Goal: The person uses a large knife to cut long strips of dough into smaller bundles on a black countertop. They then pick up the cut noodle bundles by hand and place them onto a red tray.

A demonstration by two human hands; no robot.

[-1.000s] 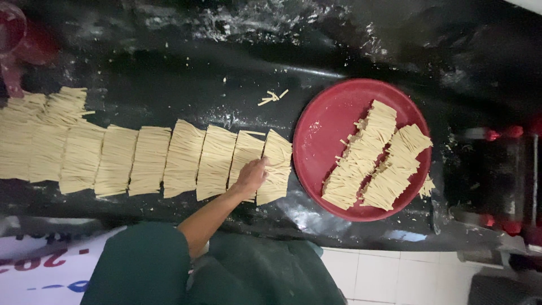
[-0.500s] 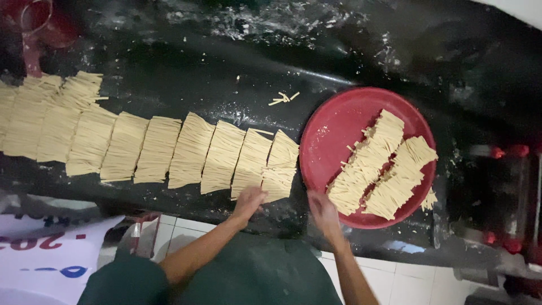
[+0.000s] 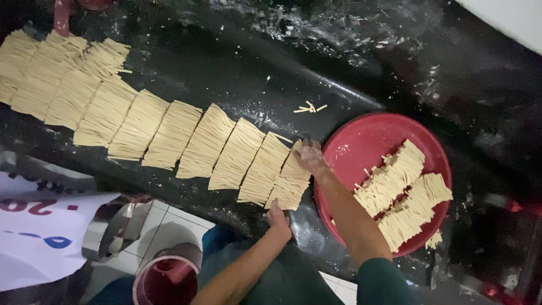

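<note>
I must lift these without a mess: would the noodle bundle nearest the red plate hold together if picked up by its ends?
Probably not. The noodle bundle is loose cut strands, so it would likely sag or shed. Stray bits suggest breakage. Both hands, left hand and right hand, bracket it, hinting it needs support.

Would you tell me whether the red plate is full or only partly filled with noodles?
Partly filled. The red plate holds two noodle bundles on its right half, while its left side shows bare red.
</note>
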